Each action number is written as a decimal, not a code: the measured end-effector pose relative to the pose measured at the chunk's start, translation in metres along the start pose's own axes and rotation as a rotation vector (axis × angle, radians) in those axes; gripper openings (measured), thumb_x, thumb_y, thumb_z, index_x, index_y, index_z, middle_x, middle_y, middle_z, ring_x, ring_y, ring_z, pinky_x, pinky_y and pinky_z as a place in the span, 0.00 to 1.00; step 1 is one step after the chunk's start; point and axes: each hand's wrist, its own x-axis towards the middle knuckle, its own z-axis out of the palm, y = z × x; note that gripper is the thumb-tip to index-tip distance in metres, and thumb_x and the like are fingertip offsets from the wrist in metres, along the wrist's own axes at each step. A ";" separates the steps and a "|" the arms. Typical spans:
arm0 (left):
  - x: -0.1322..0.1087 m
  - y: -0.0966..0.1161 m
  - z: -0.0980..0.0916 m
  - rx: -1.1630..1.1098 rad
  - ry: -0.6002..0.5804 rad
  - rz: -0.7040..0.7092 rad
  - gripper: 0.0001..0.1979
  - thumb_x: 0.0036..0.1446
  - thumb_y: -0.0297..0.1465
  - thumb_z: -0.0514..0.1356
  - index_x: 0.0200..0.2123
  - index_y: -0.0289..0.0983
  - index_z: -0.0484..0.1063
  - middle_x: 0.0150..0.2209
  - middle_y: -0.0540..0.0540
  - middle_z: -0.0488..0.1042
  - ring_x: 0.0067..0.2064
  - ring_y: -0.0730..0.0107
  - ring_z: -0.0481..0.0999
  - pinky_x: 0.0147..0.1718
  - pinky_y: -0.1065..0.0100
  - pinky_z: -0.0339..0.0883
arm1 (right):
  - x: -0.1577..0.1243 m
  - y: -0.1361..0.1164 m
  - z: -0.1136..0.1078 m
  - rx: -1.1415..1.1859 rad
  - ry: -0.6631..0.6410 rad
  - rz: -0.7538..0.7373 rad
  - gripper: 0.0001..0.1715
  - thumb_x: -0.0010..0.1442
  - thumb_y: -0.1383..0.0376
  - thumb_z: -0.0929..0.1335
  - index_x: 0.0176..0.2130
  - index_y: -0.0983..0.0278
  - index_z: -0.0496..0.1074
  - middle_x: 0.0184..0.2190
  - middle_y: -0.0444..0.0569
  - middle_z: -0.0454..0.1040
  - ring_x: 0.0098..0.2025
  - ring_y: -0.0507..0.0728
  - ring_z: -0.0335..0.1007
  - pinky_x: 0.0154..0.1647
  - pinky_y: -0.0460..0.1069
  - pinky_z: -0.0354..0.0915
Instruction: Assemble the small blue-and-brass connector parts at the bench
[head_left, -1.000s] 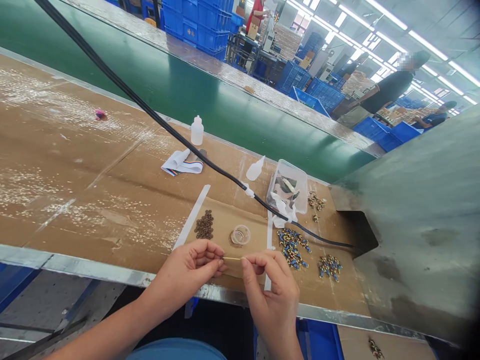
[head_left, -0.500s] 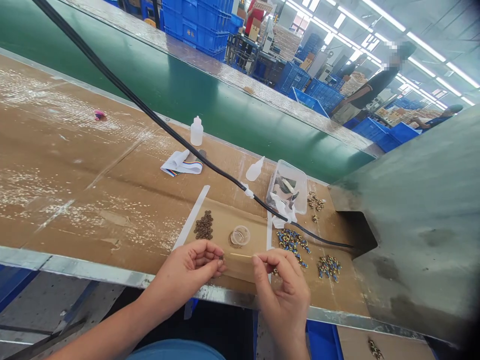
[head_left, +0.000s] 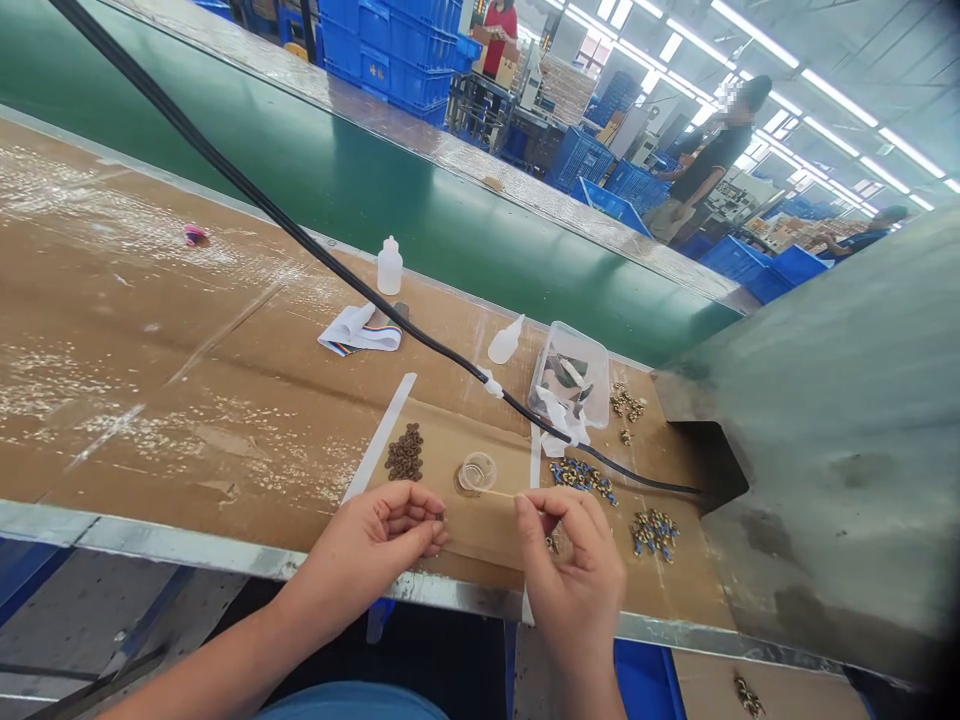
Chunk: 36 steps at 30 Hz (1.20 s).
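Between thumb and fingertips my left hand [head_left: 401, 525] pinches a small dark disc [head_left: 440, 518], mostly covered by the fingers. My right hand [head_left: 574, 550] is closed on the end of a thin wooden stick [head_left: 499, 494], which points left. The stick's far tip reaches the near rim of a small clear cup [head_left: 478, 471]; whether it touches the cup I cannot tell. A pile of brown discs [head_left: 405, 455] lies beyond my left hand. Beyond and right of my right hand are small blue-and-gold pieces [head_left: 581, 478] and another such heap [head_left: 655, 535].
A black cable [head_left: 322, 250] hangs across the view. Behind the cup stand a white bottle [head_left: 389, 267], a white dropper bottle [head_left: 506, 340] and a clear tub [head_left: 592, 380]. A metal panel [head_left: 840, 450] rises at the right. People stand beyond the green belt [head_left: 375, 180].
My right hand has drawn slightly right and up with the stick, whose tip moved from near the left hand's disc to the cup's near edge. My left hand keeps its pinch.
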 end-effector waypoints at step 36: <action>0.003 -0.006 -0.003 -0.011 -0.003 -0.015 0.10 0.45 0.33 0.67 0.31 0.36 0.72 0.28 0.48 0.79 0.33 0.67 0.80 0.39 0.67 0.73 | -0.028 0.054 -0.029 -0.292 -0.262 0.335 0.10 0.55 0.60 0.69 0.26 0.63 0.73 0.21 0.44 0.73 0.20 0.52 0.70 0.22 0.45 0.64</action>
